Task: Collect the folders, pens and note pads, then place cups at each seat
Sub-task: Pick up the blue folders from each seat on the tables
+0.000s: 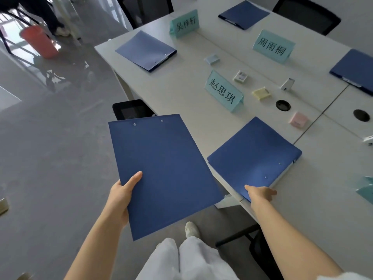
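Blue folder (163,172) gripped in L hand (121,197) off the table edge, R hand (260,194) pinching 2nd folder (254,154) at desk (181,93) corner; 3 more folders + sticky pads left, no cups seen yet

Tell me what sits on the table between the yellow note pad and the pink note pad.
In the head view, a round black cable port set into the table lies between the yellow note pad and the pink note pad; otherwise bare tabletop.
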Available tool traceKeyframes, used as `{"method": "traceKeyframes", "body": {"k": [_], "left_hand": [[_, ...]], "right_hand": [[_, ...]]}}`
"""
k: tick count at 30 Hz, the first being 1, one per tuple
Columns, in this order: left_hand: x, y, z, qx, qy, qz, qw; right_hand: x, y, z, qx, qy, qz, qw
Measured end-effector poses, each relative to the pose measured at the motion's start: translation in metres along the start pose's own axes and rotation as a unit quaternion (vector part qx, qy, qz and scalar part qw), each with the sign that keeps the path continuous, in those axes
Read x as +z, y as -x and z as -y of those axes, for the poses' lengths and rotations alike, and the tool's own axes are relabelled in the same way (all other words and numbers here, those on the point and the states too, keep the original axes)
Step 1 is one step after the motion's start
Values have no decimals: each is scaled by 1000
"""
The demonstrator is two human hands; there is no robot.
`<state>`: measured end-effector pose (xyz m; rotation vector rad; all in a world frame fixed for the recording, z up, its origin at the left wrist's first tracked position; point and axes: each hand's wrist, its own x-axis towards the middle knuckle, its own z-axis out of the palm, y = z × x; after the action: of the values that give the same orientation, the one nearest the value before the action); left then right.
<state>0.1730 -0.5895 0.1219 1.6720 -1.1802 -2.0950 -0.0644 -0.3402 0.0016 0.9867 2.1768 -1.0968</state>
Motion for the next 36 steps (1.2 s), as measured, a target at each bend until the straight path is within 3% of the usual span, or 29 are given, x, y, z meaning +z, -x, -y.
{"method": "traceKeyframes", "body": {"k": [5,8,13,17,20,27,36], "left_hand": [[-11,-4,-6,-1,-2,7,1000],[-19,-3,-11,5,1,17,1000],[-36,-4,-14,4,5,27,1000],[-49,-1,-16,7,9,46,999],[-61,0,-17,8,17,52,998],[-100,2,-20,23,27,49,998],[-159,8,-21,22,64,1,998]], "right_hand": [[0,11,-5,-24,-80,-37,996],[-1,15,-14,-45,-168,-10,985],[-15,41,-12,6,-418,118,901],[-24,82,-16,45,-490,235,838],[-23,105,-27,15,-468,283,837],[-12,166,-27,-146,-307,425,839],[34,228,-11,-283,-80,484,824]]}}
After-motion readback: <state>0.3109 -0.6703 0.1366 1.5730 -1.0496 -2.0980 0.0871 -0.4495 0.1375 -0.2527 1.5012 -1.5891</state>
